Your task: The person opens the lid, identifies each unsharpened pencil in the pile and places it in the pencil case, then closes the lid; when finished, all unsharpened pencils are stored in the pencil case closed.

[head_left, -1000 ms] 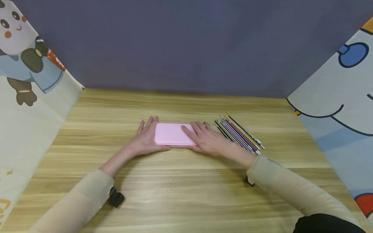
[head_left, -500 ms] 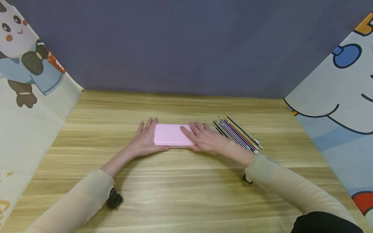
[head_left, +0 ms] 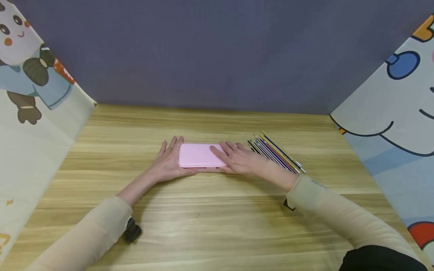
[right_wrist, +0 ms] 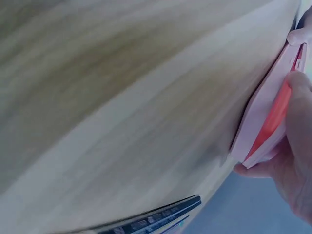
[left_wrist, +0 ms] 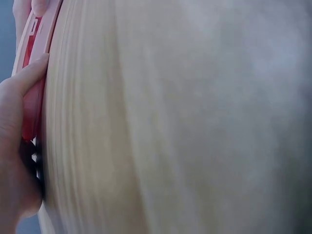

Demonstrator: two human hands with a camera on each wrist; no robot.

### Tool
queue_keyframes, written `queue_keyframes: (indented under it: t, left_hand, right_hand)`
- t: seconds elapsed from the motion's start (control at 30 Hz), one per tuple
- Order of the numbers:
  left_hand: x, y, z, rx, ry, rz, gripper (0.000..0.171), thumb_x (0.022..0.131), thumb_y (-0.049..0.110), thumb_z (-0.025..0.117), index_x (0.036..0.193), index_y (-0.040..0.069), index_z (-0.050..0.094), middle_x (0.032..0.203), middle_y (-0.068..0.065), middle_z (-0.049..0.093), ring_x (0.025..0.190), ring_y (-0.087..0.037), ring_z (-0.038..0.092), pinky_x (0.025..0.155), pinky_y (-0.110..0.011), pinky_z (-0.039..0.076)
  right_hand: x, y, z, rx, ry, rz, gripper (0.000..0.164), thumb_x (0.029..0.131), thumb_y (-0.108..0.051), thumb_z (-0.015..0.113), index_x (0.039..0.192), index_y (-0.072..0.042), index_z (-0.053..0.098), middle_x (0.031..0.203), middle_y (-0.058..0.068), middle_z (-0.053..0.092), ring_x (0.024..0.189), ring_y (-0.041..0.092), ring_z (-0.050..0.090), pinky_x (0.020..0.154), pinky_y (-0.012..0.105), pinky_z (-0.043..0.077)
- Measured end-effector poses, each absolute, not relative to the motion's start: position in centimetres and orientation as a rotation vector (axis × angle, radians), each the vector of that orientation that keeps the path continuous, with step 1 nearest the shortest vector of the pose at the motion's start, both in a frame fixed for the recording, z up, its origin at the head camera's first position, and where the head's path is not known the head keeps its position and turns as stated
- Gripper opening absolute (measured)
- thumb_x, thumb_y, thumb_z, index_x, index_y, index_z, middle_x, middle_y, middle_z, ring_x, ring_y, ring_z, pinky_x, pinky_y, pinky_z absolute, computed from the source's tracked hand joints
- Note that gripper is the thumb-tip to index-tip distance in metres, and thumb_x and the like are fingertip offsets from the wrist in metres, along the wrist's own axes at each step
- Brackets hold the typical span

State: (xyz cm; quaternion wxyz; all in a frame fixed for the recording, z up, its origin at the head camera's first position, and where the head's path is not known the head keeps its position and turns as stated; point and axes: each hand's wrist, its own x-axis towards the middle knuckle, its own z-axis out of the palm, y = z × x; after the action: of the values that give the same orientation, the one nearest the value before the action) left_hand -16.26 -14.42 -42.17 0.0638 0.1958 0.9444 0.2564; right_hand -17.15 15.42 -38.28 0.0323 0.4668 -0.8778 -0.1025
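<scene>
A pink pencil case (head_left: 200, 155) lies flat in the middle of the wooden table, held at both ends. My left hand (head_left: 167, 161) braces its left end, thumb along the near side and fingers pointing away past the far corner. At the right end, my right hand (head_left: 241, 161) grips the case, with a finger over the lid and the thumb at the near edge. A narrow gap runs along that near edge. In the right wrist view, the case (right_wrist: 261, 114) parts to show a red-orange inside, with the right thumb at the opening.
Several striped pencils (head_left: 276, 152) lie in a loose slanted bundle right of the case, partly behind the right forearm. A dark grey panel (head_left: 210, 56) rises at the table's back, and printed panels (head_left: 30, 94) flank both sides.
The lid's near edge has risen slightly, so a dark gap now shows along the front of the case. Both hands stay at its ends.
</scene>
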Motion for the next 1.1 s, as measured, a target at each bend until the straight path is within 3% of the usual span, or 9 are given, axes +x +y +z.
queue_keyframes:
  t: [0.5, 0.83, 0.97, 1.1]
  left_hand:
    - [-16.7, -14.6, -41.5, 0.576, 2.812, 0.818, 0.135, 0.072, 0.061, 0.086, 0.164, 0.0, 0.007, 0.173, -0.023, 0.009, 0.163, -0.038, 0.004, 0.133, -0.055, -0.004]
    - [-16.8, -14.7, -41.6, 0.587, 2.794, 0.834, 0.137, 0.073, 0.058, 0.086, 0.162, -0.004, 0.004, 0.171, -0.027, 0.004, 0.162, -0.04, 0.0, 0.133, -0.056, -0.005]
    - [-16.7, -14.7, -41.7, 0.573, 2.786, 0.817, 0.14, 0.073, 0.059, 0.085, 0.161, -0.008, -0.001, 0.171, -0.029, -0.002, 0.162, -0.039, -0.004, 0.132, -0.056, -0.006]
    - [-16.7, -14.6, -41.7, 0.563, 2.791, 0.813, 0.134, 0.072, 0.06, 0.085, 0.161, -0.005, 0.01, 0.171, -0.028, 0.001, 0.162, -0.038, -0.003, 0.133, -0.055, -0.005]
  right_hand:
    - [-17.6, 16.4, -37.0, 1.44, -2.946, 0.044, 0.063, 0.111, -0.045, 0.038, 0.166, -0.019, 0.02, 0.166, 0.025, 0.032, 0.151, 0.044, 0.038, 0.122, 0.062, 0.037]
    - [-19.0, 16.8, -36.3, 1.413, -2.968, 0.542, 0.052, 0.108, -0.037, 0.051, 0.156, -0.018, 0.045, 0.16, 0.018, 0.046, 0.149, 0.035, 0.045, 0.124, 0.051, 0.039]
    - [-20.0, 16.8, -35.8, 1.332, -2.993, 0.803, 0.044, 0.108, -0.036, 0.053, 0.148, -0.021, 0.056, 0.152, 0.008, 0.058, 0.144, 0.025, 0.052, 0.122, 0.045, 0.042]
    - [-21.2, 17.3, -35.2, 1.169, -3.027, 1.052, 0.037, 0.107, -0.034, 0.054, 0.14, -0.019, 0.065, 0.142, 0.004, 0.067, 0.132, 0.02, 0.062, 0.113, 0.045, 0.051]
